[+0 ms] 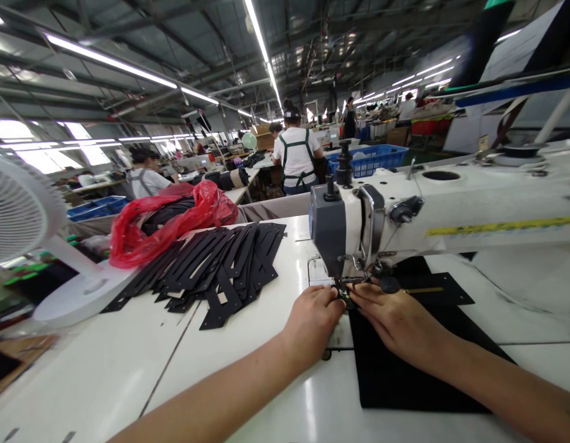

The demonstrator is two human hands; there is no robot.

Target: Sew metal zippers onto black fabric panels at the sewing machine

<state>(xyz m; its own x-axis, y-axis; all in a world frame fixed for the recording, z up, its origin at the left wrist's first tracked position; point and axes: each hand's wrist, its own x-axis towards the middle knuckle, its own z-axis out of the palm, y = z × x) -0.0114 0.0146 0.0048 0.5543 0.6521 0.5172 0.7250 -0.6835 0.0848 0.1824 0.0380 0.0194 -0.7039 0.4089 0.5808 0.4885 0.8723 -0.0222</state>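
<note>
A large black fabric panel (418,384) lies under the sewing machine head (347,227), its near part spread over the white table. My left hand (313,320) is beside the presser foot, fingers curled and thumb closed on the edge of the black fabric. My right hand (400,323) lies on the panel with fingers stretched toward the needle area, pressing it down. Both hands' fingertips almost meet there and partly hide the stitching spot. Just right of my right hand, a black strip (444,289) with a small hole and a yellowish line rests over the panel.
To the left lies a fanned pile of black strips (224,264), with a red plastic bag (169,221) behind it. A white fan (77,283) stands at the table's left. Beyond are a blue crate (377,161) and a person in a white shirt (297,154).
</note>
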